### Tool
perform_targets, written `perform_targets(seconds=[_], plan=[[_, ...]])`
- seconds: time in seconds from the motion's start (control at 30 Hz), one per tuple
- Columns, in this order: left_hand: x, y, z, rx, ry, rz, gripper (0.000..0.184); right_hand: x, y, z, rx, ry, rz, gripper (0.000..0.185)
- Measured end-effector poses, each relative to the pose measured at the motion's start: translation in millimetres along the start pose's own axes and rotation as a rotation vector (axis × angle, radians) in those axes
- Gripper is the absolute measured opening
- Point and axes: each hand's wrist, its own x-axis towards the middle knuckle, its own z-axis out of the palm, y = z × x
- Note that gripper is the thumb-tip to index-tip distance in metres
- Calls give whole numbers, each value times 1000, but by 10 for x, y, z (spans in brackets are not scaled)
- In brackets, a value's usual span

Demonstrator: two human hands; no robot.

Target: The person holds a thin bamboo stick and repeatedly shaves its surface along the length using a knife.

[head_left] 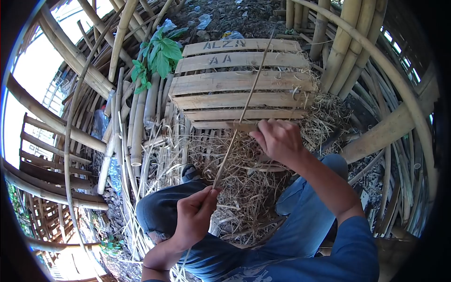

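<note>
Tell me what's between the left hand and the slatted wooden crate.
Head view: the thin bamboo strip in the left hand spans that stretch, passing in front of the slatted wooden crate; loose shavings lie below.

The thin strip [250,97] looks like bare bamboo or wood, matt and unvarnished. The slatted crate [235,81] is raw wood, dull and slightly rough. The bamboo poles [345,42] have a smoother skin with a faint sheen; the shavings [239,197] look dry and fibrous. The jeans [300,230] are matt denim, the shirt [354,249] plain-woven or knitted cloth, the plastic scrap [101,123] translucent and crinkled.
</note>
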Motion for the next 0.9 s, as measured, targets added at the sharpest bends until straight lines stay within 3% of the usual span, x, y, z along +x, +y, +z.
perform_targets(seconds=[0.2, 0.27, 0.3, 0.43, 0.5, 0.6, 0.83, 0.9], plan=[[-68, -26, -19, 0, -43, -13, 19, 44, 422, 32, -114, -52, 214, 40], [-114, -27, -22, 27, -70, -11, 19, 49, 611, -10, -200, -100, 387, 42], [-137, -9, -19, 24, -76, -21, 19, 40, 699, -17, -222, -8, 361, 44], [-181, 8, -26, 32, -73, -44, 19, 8, 837, -30, -276, -46, 391, 43], [-200, -22, -43, 50, -92, -42, 19, 20, 924, -19, -249, -142, 588, 43], [-189, -11, -59, 71, -106, -42, 19, -36, 1057, 54, -345, 18, 463, 44], [-187, -16, -57, 65, -85, -94, 19, 50, 876, 36, -327, -110, 469, 46], [-240, 1, -60, 65, -108, -89, 19, 142, 955, -106, -219, -317, 909, 45]])
